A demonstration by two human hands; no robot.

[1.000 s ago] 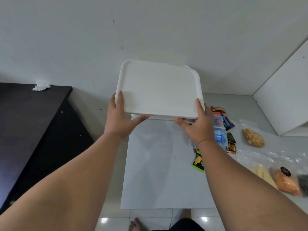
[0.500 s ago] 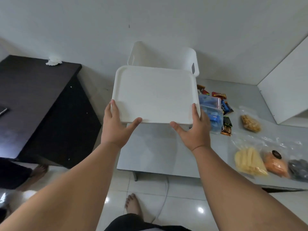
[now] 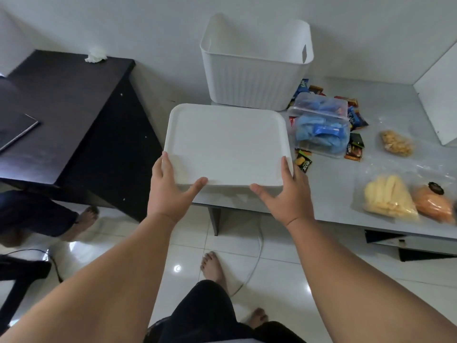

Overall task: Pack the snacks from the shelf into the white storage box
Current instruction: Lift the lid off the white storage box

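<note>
— The hands?
— Left hand (image 3: pixel 168 191) and right hand (image 3: pixel 284 196) each grasp a near corner of the lid (image 3: pixel 227 142).
— What changed?
— The lid was held high a second ago. Now it's low, in front of the box (image 3: pixel 252 75), which stands open, so packing can probably start. The snacks (image 3: pixel 321 129) lie just right of it.
— Around?
— Grey shelf (image 3: pixel 408 115), dark desk (image 3: pixel 61 107) on the left, white wall, tiled floor (image 3: pixel 185 256).

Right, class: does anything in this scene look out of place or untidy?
Small snack packets lie scattered around the clear tub beside the white storage box, and a crumpled tissue sits on the dark table.
</note>
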